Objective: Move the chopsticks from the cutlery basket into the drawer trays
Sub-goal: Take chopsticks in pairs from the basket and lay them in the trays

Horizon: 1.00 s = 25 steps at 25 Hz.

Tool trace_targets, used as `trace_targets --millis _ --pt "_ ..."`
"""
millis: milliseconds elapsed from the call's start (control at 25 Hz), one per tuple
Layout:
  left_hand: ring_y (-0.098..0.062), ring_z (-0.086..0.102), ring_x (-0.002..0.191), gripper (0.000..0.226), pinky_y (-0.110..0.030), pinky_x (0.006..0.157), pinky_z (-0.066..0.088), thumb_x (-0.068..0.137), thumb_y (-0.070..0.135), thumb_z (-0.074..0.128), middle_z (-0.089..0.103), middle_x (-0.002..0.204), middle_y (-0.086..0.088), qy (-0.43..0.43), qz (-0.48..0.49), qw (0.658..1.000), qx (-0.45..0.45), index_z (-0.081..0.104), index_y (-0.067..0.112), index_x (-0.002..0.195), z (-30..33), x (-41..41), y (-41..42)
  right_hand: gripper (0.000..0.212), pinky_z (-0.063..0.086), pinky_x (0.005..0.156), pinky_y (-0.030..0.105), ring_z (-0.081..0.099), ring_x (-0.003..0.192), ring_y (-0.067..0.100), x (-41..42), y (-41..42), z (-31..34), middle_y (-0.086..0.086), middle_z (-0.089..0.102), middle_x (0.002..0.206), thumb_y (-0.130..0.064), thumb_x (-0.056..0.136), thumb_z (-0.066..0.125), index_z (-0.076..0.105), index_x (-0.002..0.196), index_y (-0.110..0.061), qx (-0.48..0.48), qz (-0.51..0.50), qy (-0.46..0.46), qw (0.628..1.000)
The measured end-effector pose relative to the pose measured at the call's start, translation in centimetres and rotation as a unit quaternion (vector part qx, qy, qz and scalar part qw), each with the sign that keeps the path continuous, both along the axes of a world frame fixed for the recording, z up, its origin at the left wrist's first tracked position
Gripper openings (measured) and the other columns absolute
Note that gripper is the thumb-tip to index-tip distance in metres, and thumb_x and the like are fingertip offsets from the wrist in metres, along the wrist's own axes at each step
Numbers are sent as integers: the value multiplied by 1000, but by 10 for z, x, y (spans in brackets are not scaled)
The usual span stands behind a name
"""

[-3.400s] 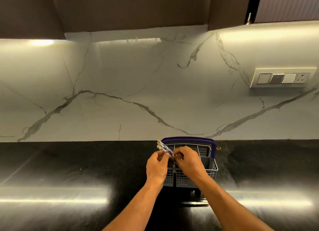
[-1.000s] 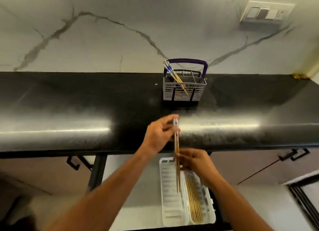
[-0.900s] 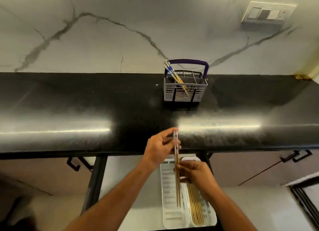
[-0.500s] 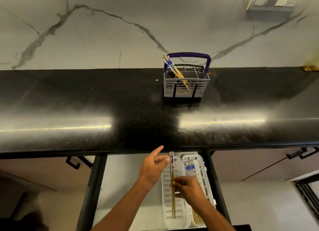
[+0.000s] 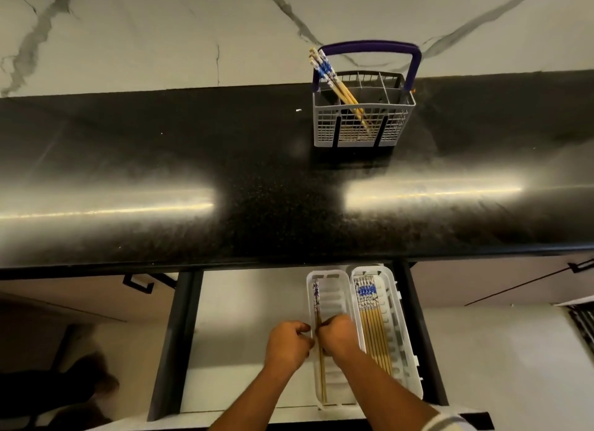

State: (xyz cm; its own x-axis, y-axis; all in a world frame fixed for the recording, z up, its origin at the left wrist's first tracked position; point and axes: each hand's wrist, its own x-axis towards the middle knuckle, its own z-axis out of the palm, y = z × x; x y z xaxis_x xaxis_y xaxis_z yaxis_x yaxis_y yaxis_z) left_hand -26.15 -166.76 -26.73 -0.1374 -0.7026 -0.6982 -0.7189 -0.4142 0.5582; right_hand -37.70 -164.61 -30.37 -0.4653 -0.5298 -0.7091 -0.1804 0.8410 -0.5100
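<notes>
Mid-task, placement step. Open drawer (image 5: pixel 244 343) at lower centre of frame, two white trays side by side in it. Right tray (image 5: pixel 405 340) already carries a row of chopsticks (image 5: pixel 373 327), blue-patterned ends toward the top of the frame, lying flat and parallel. Left tray (image 5: pixel 334 302) is only starting to fill: one pair (image 5: pixel 318 311) lies along its left edge.

Both hands sit low over the left tray, touching each other. Right hand (image 5: pixel 337 337) has its fingers curled round the pair near mid-length, grasping it. Left hand (image 5: pixel 287 345) is curled just beside, at the tray's left rim; whether it pinches the pair or merely steadies it, cannot tell.

Still to move: a small bundle of chopsticks (image 5: pixel 337 86) leaning in the left compartments of the cutlery basket (image 5: pixel 363 131), upper right of centre, on the black tabletop (image 5: pixel 160 160) against the marble wall. Exact count not readable. Judgement: well over half done, at least one more trip needed.

Surroundings: purple handle (image 5: pixel 369 44) arches over the basket, so the bundle should lift out toward the left side. Tabletop edge overhangs the back of the drawer, near the tray ends. Glare bands across the tabletop. Dark shape at lower left, unidentifiable.
</notes>
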Motion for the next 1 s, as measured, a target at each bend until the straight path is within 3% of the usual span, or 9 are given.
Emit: trace_targets --millis 200,360,480,600,760,1000 --pt "-15 67 57 34 -19 52 49 85 8 68 73 79 -6 5 -1 1000 -1 71 10 119 -12 2 5 13 63 74 37 72 84 28 2 -7 -7 13 73 92 -10 87 60 71 93 -6 43 59 31 997" --pt "-15 67 58 33 -19 54 50 85 9 68 75 82 -7 2 -11 1000 -4 72 12 117 -11 0 3 16 59 75 28 70 89 24 2 -9 -10 11 73 101 -12 93 58 71 102 -5 55 87 68 992" --pt "-18 66 60 32 -24 60 52 86 7 65 77 83 -12 5 -9 1000 -2 73 11 116 -12 0 3 18 52 68 19 68 91 20 6 -9 -10 8 71 107 -13 98 54 67 108 -5 40 108 98 988" --pt "-18 66 61 33 -24 59 51 87 7 64 77 85 -12 5 -5 1000 0 71 10 119 -11 0 3 17 59 75 23 70 89 18 9 -6 -10 6 72 102 -11 98 54 68 107 -7 30 137 125 982" --pt "-15 66 60 34 -19 56 50 88 9 68 72 82 -7 11 -6 1000 -5 69 9 122 -9 1 5 15 56 70 19 63 75 13 8 0 -10 2 72 97 -14 98 56 69 105 -12 20 153 155 976" --pt "-13 66 60 34 -20 59 52 88 10 69 72 81 -5 6 -6 1000 -5 69 10 122 -7 1 7 13 56 72 18 62 77 12 6 6 -1 3 71 98 -13 98 58 69 105 -11 -4 174 160 972"
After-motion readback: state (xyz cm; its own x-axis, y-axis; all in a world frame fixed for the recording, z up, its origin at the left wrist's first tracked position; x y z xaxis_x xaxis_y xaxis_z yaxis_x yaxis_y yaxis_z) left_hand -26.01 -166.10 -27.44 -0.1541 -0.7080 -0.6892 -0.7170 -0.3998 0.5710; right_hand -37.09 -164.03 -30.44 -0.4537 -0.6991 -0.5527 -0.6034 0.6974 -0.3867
